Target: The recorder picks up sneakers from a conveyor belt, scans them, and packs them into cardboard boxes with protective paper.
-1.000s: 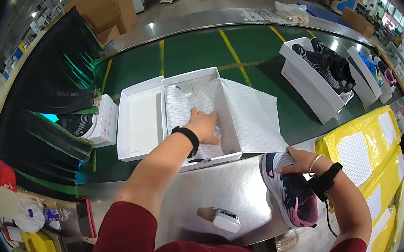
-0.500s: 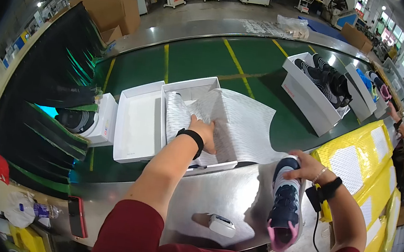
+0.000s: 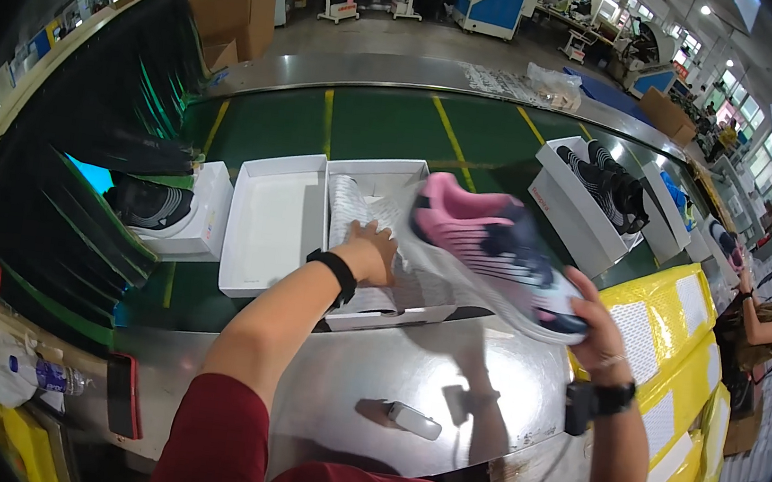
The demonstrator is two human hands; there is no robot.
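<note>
My right hand grips a pink, navy and white sneaker by the toe. The shoe hangs tilted above the right part of an open white shoebox, heel toward the upper left. Inside the box, my left hand lies with fingers apart and slightly bent on patterned white wrapping paper. The sneaker hides part of the paper and the box's right side. The box's white lid lies open to the left, its inside facing up.
A boxed dark shoe sits by black curtain strips at left. Black shoes fill a box on the green conveyor. Yellow packages lie right; a small white device rests on the metal ledge. A co-worker's hand is far right.
My right hand has raised the sneaker from over the metal ledge and turned it toward the box. The paper flap once spread to the right no longer shows there. My left hand stays on the paper.
</note>
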